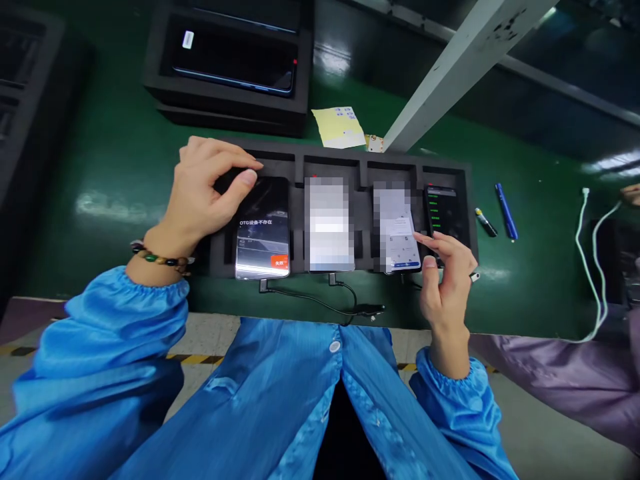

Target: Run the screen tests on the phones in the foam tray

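Note:
A black foam tray [295, 165] holds several smartphones side by side. My left hand [210, 183] rests over its left end, fingers bent and thumb apart, at the top of the leftmost phone [263, 247], whose screen shows Chinese text and a red label. Beside it lies a phone with a white, pixelated screen [330, 227]. My right hand [447, 273] is open, its index fingertip at the right edge of the third phone [403, 240]; whether it touches the glass I cannot tell. Partly behind that hand is a phone with green text [441, 210].
Black cables [320, 301] run from the tray's front edge. Beyond it are stacked foam trays with a phone [235, 60], a yellow note [340, 127] and a slanted white post [450, 73]. A blue pen [507, 212], a small marker [486, 223] and a white cable [580, 233] lie right, near another person's hand [631, 195].

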{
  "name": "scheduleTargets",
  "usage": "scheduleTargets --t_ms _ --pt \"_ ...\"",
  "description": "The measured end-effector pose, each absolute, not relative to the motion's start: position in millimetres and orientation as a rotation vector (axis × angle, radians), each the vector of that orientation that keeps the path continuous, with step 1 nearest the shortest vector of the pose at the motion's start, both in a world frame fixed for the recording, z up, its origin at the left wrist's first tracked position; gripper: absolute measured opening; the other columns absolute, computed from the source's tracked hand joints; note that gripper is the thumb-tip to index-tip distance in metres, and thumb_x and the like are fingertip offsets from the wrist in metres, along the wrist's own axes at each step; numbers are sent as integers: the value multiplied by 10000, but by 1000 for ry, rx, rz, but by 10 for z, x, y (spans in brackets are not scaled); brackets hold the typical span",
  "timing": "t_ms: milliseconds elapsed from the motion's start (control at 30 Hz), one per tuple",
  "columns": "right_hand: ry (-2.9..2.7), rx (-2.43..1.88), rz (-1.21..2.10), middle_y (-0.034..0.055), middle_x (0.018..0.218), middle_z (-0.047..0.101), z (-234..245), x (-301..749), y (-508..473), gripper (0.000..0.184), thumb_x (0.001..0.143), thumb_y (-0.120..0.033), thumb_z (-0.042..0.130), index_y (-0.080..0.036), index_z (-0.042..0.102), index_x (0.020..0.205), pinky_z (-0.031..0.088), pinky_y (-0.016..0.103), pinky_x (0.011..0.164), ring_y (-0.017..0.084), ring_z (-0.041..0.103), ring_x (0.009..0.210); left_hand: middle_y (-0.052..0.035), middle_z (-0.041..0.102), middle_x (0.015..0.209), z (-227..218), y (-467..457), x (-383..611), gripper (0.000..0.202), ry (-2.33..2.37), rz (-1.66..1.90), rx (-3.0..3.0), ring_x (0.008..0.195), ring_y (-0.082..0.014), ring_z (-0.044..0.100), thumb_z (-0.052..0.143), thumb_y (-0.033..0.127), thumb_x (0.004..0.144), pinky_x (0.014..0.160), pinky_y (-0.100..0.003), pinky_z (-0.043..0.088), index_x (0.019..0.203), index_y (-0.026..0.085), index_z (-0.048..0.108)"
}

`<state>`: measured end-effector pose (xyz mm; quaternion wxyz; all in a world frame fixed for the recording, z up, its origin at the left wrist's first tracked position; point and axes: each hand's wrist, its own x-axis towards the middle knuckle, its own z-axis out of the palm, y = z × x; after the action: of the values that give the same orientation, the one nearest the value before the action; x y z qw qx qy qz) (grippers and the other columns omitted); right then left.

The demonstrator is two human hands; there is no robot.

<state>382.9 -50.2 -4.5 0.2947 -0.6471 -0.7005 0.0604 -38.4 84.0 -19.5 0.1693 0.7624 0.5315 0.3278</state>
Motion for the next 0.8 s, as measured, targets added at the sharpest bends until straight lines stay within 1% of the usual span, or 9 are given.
scheduleTargets --t_ms 100,167,233,333,467,567,633,700,800 --pt "-1933 -1758 202 88 1449 745 -29 3817 -459 379 1140 -352 455 -290 649 1460 344 563 1250 307 587 1494 28 746 1407 -75 823 -326 360 1427 846 2322 1336 -372 616 607 630 1052 1204 -731 386 1266 405 789" --pt "-1965 -1784 216 84 1472 734 -7 3816 -444 388 1151 -358 439 -296 643 1476 308 575 1260 314 548 1537 13 711 1498 34 790 -223 371 1305 728 2400 1388 -410 591 629 605 1030 1218 -755 372 1302 409 790" --pt "-1953 -1769 198 87 1482 733 15 3824 -444 391 1158 -371 428 -292 648 1472 298 578 1260 319 538 1549 -6 671 1574 136 739 -67 376 1134 602 2473 1427 -429 575 636 571 1019 1237 -752 371 1319 407 794" --pt "-1900 -1729 165 89 1473 747 31 3843 -463 399 1160 -390 422 -284 655 1467 316 572 1247 321 557 1530 -45 611 1657 225 659 197 389 906 459 2571 1472 -438 558 633 508 1015 1263 -732 383 1346 383 794" --pt "-1859 -1734 159 80 1444 768 21 3871 -496 415 1162 -400 420 -293 665 1479 313 584 1251 326 566 1526 -29 540 1726 229 623 408 455 847 348 2576 1542 -458 501 674 457 986 1324 -749 331 1432 415 756" --pt "-1818 -1738 145 89 1434 780 13 3917 -514 415 1162 -408 416 -276 675 1458 315 609 1263 340 578 1519 -43 526 1734 222 638 422 479 837 308 2598 1542 -455 496 669 494 990 1340 -745 314 1455 409 742" --pt "-1771 -1735 121 99 1429 786 14 3971 -517 411 1160 -415 421 -258 674 1444 326 627 1269 346 594 1506 -36 495 1758 232 646 397 493 844 302 2622 1548 -444 488 648 514 1001 1343 -734 311 1480 419 718" --pt "-1710 -1745 92 104 1417 794 23 4037 -511 406 1159 -415 424 -245 675 1429 343 642 1272 348 610 1493 -27 461 1783 245 647 372 510 855 321 2632 1554 -442 482 646 515 1002 1343 -730 310 1503 432 693" --pt "-1630 -1763 44 107 1376 811 40 4127 -494 398 1156 -411 425 -239 689 1400 360 665 1272 353 631 1474 -42 456 1788 253 636 363 520 841 340 2650 1546 -445 492 657 504 998 1338 -732 313 1512 426 680"
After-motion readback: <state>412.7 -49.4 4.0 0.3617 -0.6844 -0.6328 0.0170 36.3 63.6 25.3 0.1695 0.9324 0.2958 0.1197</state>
